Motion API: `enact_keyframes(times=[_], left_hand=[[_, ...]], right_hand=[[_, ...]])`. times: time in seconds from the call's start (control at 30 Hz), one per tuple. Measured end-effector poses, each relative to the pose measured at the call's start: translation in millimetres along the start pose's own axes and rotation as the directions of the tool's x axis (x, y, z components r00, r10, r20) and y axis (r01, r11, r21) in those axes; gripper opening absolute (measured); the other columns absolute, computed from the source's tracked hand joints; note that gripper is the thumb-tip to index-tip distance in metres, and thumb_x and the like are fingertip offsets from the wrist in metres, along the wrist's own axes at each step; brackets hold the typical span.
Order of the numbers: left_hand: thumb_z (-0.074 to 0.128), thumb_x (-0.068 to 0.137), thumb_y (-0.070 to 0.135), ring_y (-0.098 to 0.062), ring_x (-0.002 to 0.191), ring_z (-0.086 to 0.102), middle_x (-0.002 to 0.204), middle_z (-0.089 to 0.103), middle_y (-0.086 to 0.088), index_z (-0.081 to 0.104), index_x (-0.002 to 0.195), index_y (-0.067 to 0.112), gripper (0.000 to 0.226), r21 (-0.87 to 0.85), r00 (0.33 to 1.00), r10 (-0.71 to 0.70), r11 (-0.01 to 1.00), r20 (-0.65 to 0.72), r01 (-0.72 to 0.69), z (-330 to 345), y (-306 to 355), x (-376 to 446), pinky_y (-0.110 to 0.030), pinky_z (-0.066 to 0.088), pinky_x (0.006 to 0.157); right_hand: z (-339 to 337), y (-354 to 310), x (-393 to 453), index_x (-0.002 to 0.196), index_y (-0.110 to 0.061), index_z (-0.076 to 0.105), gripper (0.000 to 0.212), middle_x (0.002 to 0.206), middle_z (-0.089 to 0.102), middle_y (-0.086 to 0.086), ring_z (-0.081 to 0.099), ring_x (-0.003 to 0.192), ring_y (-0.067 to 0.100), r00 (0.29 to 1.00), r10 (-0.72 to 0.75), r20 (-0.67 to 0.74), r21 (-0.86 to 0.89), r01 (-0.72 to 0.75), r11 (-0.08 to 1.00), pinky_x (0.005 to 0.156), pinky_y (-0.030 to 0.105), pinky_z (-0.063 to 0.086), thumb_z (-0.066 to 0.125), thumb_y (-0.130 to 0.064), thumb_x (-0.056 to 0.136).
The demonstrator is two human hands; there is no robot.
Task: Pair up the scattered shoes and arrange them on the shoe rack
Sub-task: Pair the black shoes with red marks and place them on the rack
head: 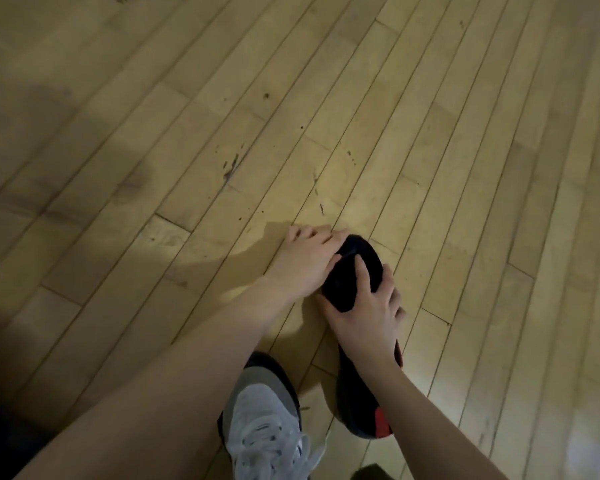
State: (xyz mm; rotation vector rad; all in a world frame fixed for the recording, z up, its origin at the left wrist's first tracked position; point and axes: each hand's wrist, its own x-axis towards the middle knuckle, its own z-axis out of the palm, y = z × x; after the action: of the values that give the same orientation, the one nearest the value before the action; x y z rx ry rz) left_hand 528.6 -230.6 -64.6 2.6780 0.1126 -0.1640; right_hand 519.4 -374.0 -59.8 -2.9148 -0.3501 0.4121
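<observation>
Black shoe (pixel 352 271) lies on the wooden floor (pixel 395 116) a little right of the middle of the view, its long body running from the far end, between the two hands, back toward the near edge, where a red patch (pixel 381 422) shows on its near end. Both hands are on its far part. The right hand (pixel 364 317) lies over the top of it with the thumb pressed across the dark upper and the fingers curled down around the right side, so it grips the shoe. The left hand (pixel 305 261) comes in from the left, its fingers bent and its thumb side against the shoe's far left edge; it touches the shoe, but whether it truly clasps it or only rests against it cannot be told, as the fingertips nearest the shoe blend into the dark material. Just left of the black shoe's near half, and apart from it, a grey sneaker (pixel 264 414) with white laces and a dark toe rim sits on the floor, partly covered by the left forearm that crosses in front of it. The floor boards run diagonally, pale with several small dark marks farther off, and the picture is dim and somewhat blurred
</observation>
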Motion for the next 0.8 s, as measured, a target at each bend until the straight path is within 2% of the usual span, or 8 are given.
enact_keyframes(times=[0.17,0.27,0.37,0.47,0.6,0.7,0.73,0.8], left_hand=[[0.040,0.098,0.030,-0.026,0.113,0.045,0.127,0.055,-0.001,0.038,0.141,0.028,0.043,-0.212,0.979,-0.139,0.972,-0.150,0.105,-11,-15,-20,-0.034,0.022,0.091],[0.044,0.097,0.030,-0.027,0.102,0.049,0.114,0.060,-0.002,0.044,0.137,0.027,0.041,-0.225,0.938,-0.230,0.959,-0.258,0.173,-33,-38,-41,-0.032,0.020,0.083],[0.039,0.095,0.035,-0.028,0.091,0.054,0.104,0.064,-0.004,0.051,0.132,0.022,0.041,-0.164,0.880,-0.271,0.961,-0.390,0.224,-63,-61,-67,-0.030,0.019,0.078],[0.034,0.094,0.035,-0.026,0.089,0.056,0.099,0.064,-0.003,0.051,0.132,0.020,0.044,-0.148,0.819,-0.304,0.953,-0.486,0.266,-94,-84,-100,-0.034,0.026,0.080],[0.036,0.094,0.039,-0.022,0.096,0.055,0.105,0.062,-0.003,0.047,0.135,0.026,0.045,-0.287,0.697,-0.459,0.888,-0.550,0.359,-125,-114,-157,-0.033,0.025,0.086],[0.039,0.093,0.038,-0.022,0.095,0.058,0.103,0.061,-0.006,0.047,0.135,0.024,0.046,-0.430,0.606,-0.556,0.829,-0.569,0.357,-134,-138,-204,-0.048,0.037,0.093],[0.038,0.093,0.037,-0.023,0.097,0.057,0.104,0.060,-0.006,0.044,0.137,0.024,0.046,-0.445,0.590,-0.579,0.814,-0.563,0.374,-138,-145,-220,-0.050,0.038,0.095],[0.037,0.096,0.033,-0.025,0.105,0.053,0.113,0.057,-0.005,0.037,0.141,0.025,0.046,-0.401,0.557,-0.631,0.775,-0.540,0.489,-143,-158,-250,-0.043,0.030,0.098]], right_hand=[[-4,-16,0,0.143,-0.043,0.023,0.076,0.152,0.020,0.016,0.029,0.132,0.040,0.984,-0.165,-0.063,0.008,0.166,0.986,0.101,0.053,0.028,0.057,-0.063,0.078],[-9,-46,3,0.141,-0.040,0.033,0.073,0.149,0.028,0.020,0.035,0.127,0.044,0.945,-0.313,-0.096,0.006,0.315,0.949,0.096,0.057,0.033,0.062,-0.059,0.077],[-14,-85,3,0.137,-0.035,0.042,0.069,0.144,0.035,0.024,0.042,0.121,0.046,0.879,-0.455,-0.143,-0.002,0.459,0.888,0.090,0.057,0.039,0.067,-0.054,0.076],[-19,-128,-3,0.137,-0.036,0.042,0.066,0.144,0.033,0.024,0.041,0.121,0.045,0.804,-0.567,-0.178,0.016,0.578,0.816,0.091,0.056,0.038,0.063,-0.055,0.077],[-17,-185,-20,0.139,-0.035,0.041,0.068,0.144,0.033,0.025,0.041,0.120,0.045,0.670,-0.723,-0.167,-0.015,0.732,0.681,0.091,0.056,0.038,0.064,-0.055,0.078],[-9,-231,-42,0.138,-0.035,0.042,0.070,0.144,0.034,0.026,0.044,0.117,0.046,0.574,-0.810,-0.122,-0.024,0.814,0.580,0.089,0.056,0.041,0.065,-0.057,0.076],[-5,-245,-51,0.138,-0.035,0.041,0.071,0.144,0.034,0.026,0.044,0.117,0.046,0.548,-0.830,-0.102,-0.022,0.833,0.553,0.088,0.056,0.041,0.065,-0.058,0.075],[3,-271,-70,0.139,-0.036,0.039,0.072,0.145,0.032,0.025,0.043,0.119,0.046,0.504,-0.862,-0.054,-0.009,0.863,0.505,0.088,0.056,0.041,0.064,-0.060,0.075]])
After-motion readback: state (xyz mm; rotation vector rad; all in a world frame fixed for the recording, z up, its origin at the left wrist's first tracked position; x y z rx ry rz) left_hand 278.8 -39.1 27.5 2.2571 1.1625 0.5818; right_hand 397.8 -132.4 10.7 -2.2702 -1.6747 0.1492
